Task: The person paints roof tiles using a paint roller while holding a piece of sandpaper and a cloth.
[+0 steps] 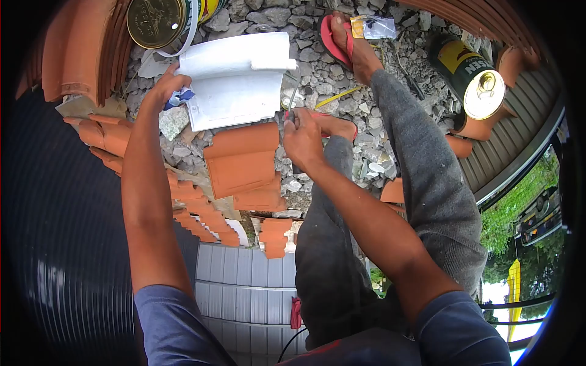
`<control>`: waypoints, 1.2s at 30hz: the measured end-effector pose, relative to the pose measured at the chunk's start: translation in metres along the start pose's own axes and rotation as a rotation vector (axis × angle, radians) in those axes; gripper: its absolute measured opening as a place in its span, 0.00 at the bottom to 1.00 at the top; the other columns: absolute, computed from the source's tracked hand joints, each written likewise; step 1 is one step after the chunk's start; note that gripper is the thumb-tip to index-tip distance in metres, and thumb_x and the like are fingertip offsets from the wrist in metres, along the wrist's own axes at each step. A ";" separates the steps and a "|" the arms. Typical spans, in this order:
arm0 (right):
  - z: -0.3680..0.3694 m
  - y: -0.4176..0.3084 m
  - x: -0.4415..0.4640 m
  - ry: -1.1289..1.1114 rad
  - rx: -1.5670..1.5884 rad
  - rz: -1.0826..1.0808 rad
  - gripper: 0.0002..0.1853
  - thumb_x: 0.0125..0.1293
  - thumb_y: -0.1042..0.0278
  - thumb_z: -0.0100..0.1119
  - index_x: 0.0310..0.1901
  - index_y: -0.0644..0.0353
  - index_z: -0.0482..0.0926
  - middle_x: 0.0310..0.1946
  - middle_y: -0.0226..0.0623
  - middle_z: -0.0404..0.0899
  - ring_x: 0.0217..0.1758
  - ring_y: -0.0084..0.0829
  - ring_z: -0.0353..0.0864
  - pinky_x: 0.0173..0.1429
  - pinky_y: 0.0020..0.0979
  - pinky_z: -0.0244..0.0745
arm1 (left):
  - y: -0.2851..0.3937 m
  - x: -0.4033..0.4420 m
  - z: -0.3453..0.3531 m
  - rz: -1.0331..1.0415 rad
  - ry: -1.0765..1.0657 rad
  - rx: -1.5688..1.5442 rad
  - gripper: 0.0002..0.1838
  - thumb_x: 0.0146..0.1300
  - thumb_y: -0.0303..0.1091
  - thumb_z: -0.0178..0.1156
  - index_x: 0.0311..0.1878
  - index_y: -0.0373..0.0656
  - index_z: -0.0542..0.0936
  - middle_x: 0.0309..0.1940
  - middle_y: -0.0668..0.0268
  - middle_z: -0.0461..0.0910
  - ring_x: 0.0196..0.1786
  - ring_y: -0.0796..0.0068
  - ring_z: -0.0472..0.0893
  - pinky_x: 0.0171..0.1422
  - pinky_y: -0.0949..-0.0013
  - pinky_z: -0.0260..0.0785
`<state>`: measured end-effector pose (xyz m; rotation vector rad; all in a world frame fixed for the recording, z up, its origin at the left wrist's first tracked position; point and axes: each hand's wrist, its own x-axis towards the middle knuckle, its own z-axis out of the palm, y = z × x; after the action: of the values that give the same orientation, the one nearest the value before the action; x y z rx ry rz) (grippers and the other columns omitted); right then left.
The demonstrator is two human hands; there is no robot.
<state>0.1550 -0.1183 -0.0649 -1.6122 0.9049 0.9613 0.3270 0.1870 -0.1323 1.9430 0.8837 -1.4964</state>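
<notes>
head camera, only view | from above and behind left hand and right hand | faces forward and down at rubble around them | near, wide-angle, dark rounded edges

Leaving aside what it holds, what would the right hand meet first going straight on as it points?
Probably the white tile, at its right edge; depth is unclear, so the right hand, gripping the roller, might pass above.

SURFACE: broken grey stones | LOWER LEFT: stacked orange tiles | MIDDLE: white tile, underside hidden; yellow stick | TOP: pink flip-flop, yellow-and-clear packet | RIGHT: green-and-yellow can, tipped
</notes>
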 end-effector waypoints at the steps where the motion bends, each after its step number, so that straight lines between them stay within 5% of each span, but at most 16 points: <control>1: -0.003 -0.004 -0.004 -0.004 0.000 -0.002 0.08 0.71 0.72 0.55 0.45 0.68 0.76 0.29 0.42 0.79 0.28 0.33 0.83 0.28 0.39 0.87 | -0.002 0.007 0.000 0.006 0.020 0.029 0.53 0.51 0.31 0.59 0.84 0.39 0.54 0.49 0.52 0.82 0.34 0.73 0.83 0.36 0.68 0.76; 3: -0.007 -0.007 -0.009 -0.075 0.051 0.162 0.08 0.70 0.72 0.55 0.46 0.68 0.74 0.30 0.55 0.81 0.36 0.51 0.86 0.43 0.49 0.79 | -0.004 0.015 -0.001 0.010 0.041 0.052 0.53 0.51 0.31 0.59 0.84 0.39 0.54 0.50 0.52 0.82 0.35 0.74 0.82 0.38 0.69 0.76; 6: -0.007 0.008 -0.005 0.030 -0.115 -0.049 0.08 0.70 0.72 0.55 0.45 0.68 0.75 0.30 0.53 0.82 0.33 0.50 0.85 0.41 0.46 0.79 | 0.001 0.019 -0.001 -0.018 0.012 0.045 0.54 0.49 0.33 0.60 0.84 0.39 0.54 0.51 0.51 0.82 0.37 0.73 0.82 0.40 0.69 0.75; 7: -0.007 0.012 -0.002 0.027 -0.123 -0.056 0.08 0.70 0.72 0.55 0.45 0.68 0.75 0.30 0.53 0.82 0.33 0.50 0.85 0.41 0.46 0.79 | 0.005 0.019 0.000 -0.003 0.016 0.094 0.55 0.48 0.35 0.61 0.84 0.39 0.55 0.54 0.50 0.82 0.45 0.67 0.83 0.51 0.65 0.74; 8: -0.007 0.014 0.002 0.068 -0.095 -0.120 0.08 0.70 0.72 0.56 0.45 0.68 0.75 0.29 0.49 0.81 0.31 0.44 0.84 0.38 0.42 0.77 | 0.007 0.017 -0.001 0.011 0.024 0.142 0.56 0.46 0.38 0.63 0.84 0.40 0.56 0.57 0.49 0.82 0.54 0.62 0.84 0.63 0.62 0.73; 10: -0.007 0.006 0.005 0.085 -0.078 -0.208 0.08 0.70 0.72 0.56 0.46 0.68 0.76 0.28 0.45 0.81 0.30 0.37 0.82 0.36 0.38 0.75 | -0.005 0.037 0.003 0.027 0.104 0.189 0.56 0.46 0.39 0.63 0.84 0.40 0.56 0.60 0.48 0.81 0.58 0.59 0.83 0.65 0.62 0.73; 12: -0.012 -0.010 0.002 -0.030 0.165 -0.070 0.09 0.69 0.72 0.61 0.46 0.68 0.76 0.26 0.33 0.78 0.29 0.23 0.77 0.34 0.32 0.70 | -0.014 0.045 0.009 0.052 0.172 0.244 0.59 0.44 0.43 0.63 0.85 0.43 0.54 0.68 0.41 0.77 0.68 0.50 0.79 0.72 0.60 0.70; 16: -0.014 -0.019 -0.005 -0.078 0.378 -0.192 0.11 0.68 0.80 0.64 0.49 0.69 0.74 0.28 0.24 0.73 0.30 0.15 0.72 0.33 0.25 0.67 | -0.017 0.000 0.038 0.028 0.330 0.090 0.60 0.47 0.45 0.64 0.86 0.48 0.49 0.67 0.39 0.77 0.68 0.46 0.79 0.74 0.57 0.69; 22: -0.060 -0.075 -0.039 -0.108 -0.062 -0.268 0.10 0.69 0.81 0.61 0.50 0.69 0.73 0.28 0.26 0.75 0.28 0.14 0.73 0.31 0.21 0.67 | -0.076 -0.081 0.131 -0.205 0.445 -0.299 0.57 0.54 0.48 0.66 0.84 0.54 0.46 0.61 0.38 0.80 0.63 0.38 0.81 0.69 0.50 0.73; 23: -0.073 -0.083 -0.045 -0.107 -0.205 -0.285 0.10 0.69 0.80 0.61 0.49 0.68 0.74 0.27 0.25 0.74 0.28 0.14 0.73 0.30 0.22 0.67 | -0.092 -0.084 0.158 -0.210 0.449 -0.297 0.55 0.55 0.48 0.65 0.84 0.51 0.49 0.61 0.38 0.81 0.63 0.39 0.81 0.69 0.50 0.73; 25: -0.097 -0.115 -0.073 -0.222 -0.089 -0.170 0.12 0.71 0.78 0.63 0.52 0.67 0.74 0.28 0.27 0.76 0.28 0.16 0.76 0.31 0.22 0.69 | -0.103 -0.102 0.206 -0.204 0.347 -0.364 0.39 0.57 0.49 0.64 0.72 0.44 0.72 0.60 0.42 0.82 0.61 0.44 0.83 0.65 0.50 0.75; 27: -0.120 -0.152 -0.106 -0.295 0.093 -0.118 0.15 0.73 0.75 0.64 0.57 0.67 0.73 0.31 0.30 0.78 0.29 0.17 0.76 0.34 0.22 0.71 | -0.099 -0.107 0.240 -0.045 -0.099 -0.369 0.29 0.59 0.49 0.64 0.59 0.41 0.81 0.53 0.47 0.86 0.56 0.48 0.86 0.61 0.51 0.76; 31: -0.165 -0.209 -0.154 -0.373 0.189 -0.139 0.19 0.77 0.73 0.59 0.64 0.68 0.68 0.38 0.33 0.80 0.33 0.19 0.77 0.41 0.23 0.74 | 0.004 -0.169 0.297 0.235 0.298 -0.432 0.17 0.59 0.38 0.68 0.48 0.37 0.83 0.42 0.52 0.87 0.47 0.55 0.88 0.53 0.54 0.79; 33: -0.182 -0.232 -0.165 -0.331 0.219 -0.160 0.20 0.78 0.70 0.59 0.66 0.64 0.68 0.37 0.34 0.79 0.32 0.21 0.77 0.39 0.25 0.75 | 0.070 -0.177 0.292 0.321 0.214 -0.583 0.18 0.58 0.36 0.69 0.51 0.39 0.83 0.44 0.51 0.87 0.49 0.52 0.88 0.53 0.56 0.79; 36: -0.204 -0.269 -0.178 -0.269 0.225 -0.129 0.23 0.77 0.67 0.61 0.68 0.56 0.66 0.32 0.35 0.74 0.26 0.25 0.74 0.30 0.28 0.75 | 0.169 -0.171 0.275 0.523 0.435 -0.712 0.26 0.57 0.31 0.69 0.61 0.41 0.79 0.47 0.54 0.88 0.50 0.54 0.88 0.54 0.58 0.80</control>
<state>0.3577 -0.2426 0.2339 -1.2981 0.6880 0.9245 0.2551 -0.1569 -0.0321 1.7543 0.8340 -0.3782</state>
